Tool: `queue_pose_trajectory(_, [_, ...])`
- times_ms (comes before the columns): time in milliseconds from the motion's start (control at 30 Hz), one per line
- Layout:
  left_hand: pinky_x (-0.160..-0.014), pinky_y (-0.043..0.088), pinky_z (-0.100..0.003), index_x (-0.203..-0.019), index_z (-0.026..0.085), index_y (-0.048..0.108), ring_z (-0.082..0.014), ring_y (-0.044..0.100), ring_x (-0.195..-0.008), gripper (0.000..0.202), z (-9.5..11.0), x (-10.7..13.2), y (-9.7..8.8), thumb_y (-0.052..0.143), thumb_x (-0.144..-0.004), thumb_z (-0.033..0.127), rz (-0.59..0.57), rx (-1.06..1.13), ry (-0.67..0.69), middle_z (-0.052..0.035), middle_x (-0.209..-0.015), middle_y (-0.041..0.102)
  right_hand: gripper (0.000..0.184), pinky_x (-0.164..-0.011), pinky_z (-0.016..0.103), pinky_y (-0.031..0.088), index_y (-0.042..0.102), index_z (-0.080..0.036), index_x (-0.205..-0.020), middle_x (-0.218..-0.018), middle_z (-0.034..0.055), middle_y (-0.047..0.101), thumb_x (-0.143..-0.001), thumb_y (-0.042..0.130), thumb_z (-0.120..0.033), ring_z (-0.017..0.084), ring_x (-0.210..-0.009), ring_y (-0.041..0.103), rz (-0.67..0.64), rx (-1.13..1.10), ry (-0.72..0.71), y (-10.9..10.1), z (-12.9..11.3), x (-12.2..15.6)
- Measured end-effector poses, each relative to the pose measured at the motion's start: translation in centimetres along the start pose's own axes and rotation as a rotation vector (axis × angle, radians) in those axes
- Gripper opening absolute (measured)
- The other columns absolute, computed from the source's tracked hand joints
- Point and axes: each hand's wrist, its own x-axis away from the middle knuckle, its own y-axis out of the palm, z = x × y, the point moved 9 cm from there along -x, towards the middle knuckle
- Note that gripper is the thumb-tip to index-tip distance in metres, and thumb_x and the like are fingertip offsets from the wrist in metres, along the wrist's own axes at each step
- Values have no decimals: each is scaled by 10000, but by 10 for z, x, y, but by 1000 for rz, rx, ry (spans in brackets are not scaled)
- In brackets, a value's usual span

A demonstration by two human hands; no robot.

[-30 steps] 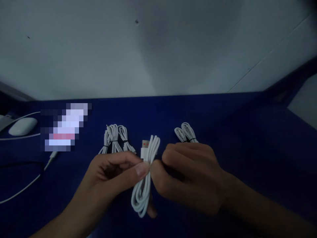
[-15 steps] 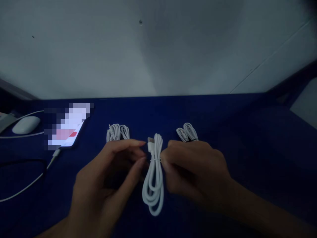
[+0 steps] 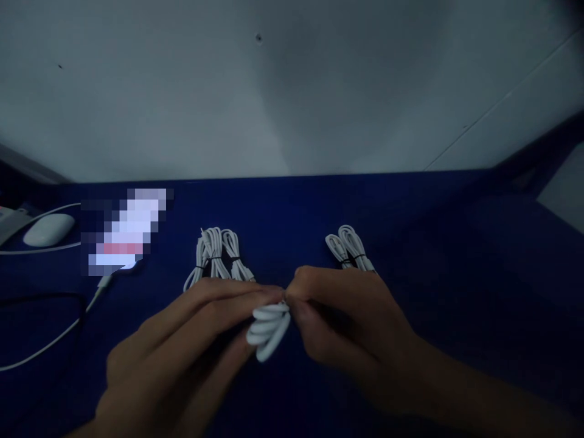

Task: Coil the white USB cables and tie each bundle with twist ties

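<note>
A coiled white USB cable [image 3: 269, 331] is held up between my two hands, its loops facing me and its plug end hidden behind my fingers. My left hand [image 3: 191, 340] is closed on the bundle from the left, fingers over the top and thumb beneath. Pinched at the waist of the coil, my right hand [image 3: 337, 322] grips the thin tie there; its fingertips meet those of the left hand. Beyond my left hand lie several tied white cables [image 3: 219, 252]. Two more tied cables [image 3: 349, 246] lie beyond the right hand.
On the blue tabletop [image 3: 283, 225], a lit phone [image 3: 132, 228] with a charging cable [image 3: 86, 310] plugged in lies at the left. A white rounded case [image 3: 49, 230] sits farther left among other cords. A pale wall [image 3: 205, 109] rises behind the table.
My left hand, apart from the cable before, has moved right and closed on it. The coil has tipped so its loops point toward me. My right hand has shifted slightly left, still pinched.
</note>
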Motion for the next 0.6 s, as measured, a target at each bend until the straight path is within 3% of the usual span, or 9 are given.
queue_pose_trajectory(133, [-690,657,-322,-889,450,927,-227,764,-710,88,1,-11,1,964,-905,372,14,-44,19,40,-842,877,246,-515,154,322,530,-195,-808,-710,-101,520,-992,622,-59,24,-562,410,15,70,-111,-2,-5,2])
queue_pose_trajectory(333, [-787,668,-261,-839,341,885,-200,827,-803,165,-13,-19,20,920,-937,212,-175,263,-191,44,-831,865,262,-497,217,267,491,-208,-811,-723,-101,473,-978,604,-41,43,-557,326,17,312,-238,-2,-14,3])
queue_pose_trajectory(600, [-825,666,-240,-897,324,891,-189,819,-856,160,-19,-17,20,916,-929,169,-192,300,-232,35,-889,867,253,-477,240,246,506,-221,-862,-722,-106,451,-1015,571,-31,55,-548,295,21,413,-321,0,-19,3])
